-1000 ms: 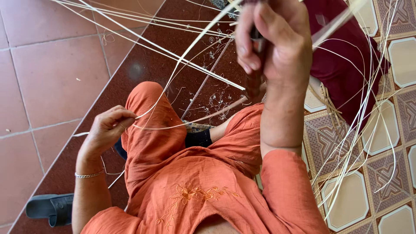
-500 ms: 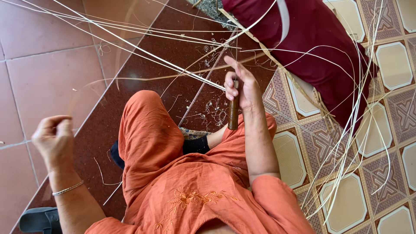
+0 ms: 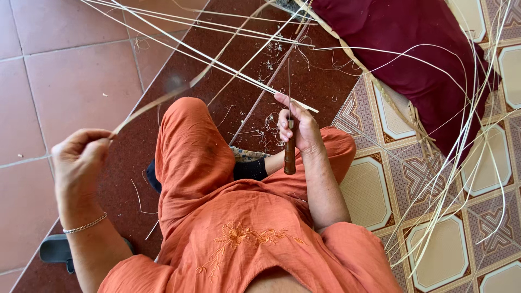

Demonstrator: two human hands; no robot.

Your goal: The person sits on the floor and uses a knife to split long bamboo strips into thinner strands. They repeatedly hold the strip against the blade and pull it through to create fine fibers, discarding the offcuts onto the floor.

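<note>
Clothes [image 3: 217, 217] orange, embroidered flower same colour. Strips [image 3: 217, 59] pale straw. Knife [image 3: 290, 146] handle brown. Cushion [image 3: 412, 49] maroon. Floor [image 3: 59, 81] terracotta; tiles [image 3: 423, 179] cream with brown geometric pattern. Bracelet [image 3: 84, 224] silver.

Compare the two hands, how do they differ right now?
The left hand pinches a pale strip out to the side; the right hand grips a wooden-handled knife upright over the knee. The left wrist wears a bracelet; the right wrist is bare. Both are closed on something.
</note>
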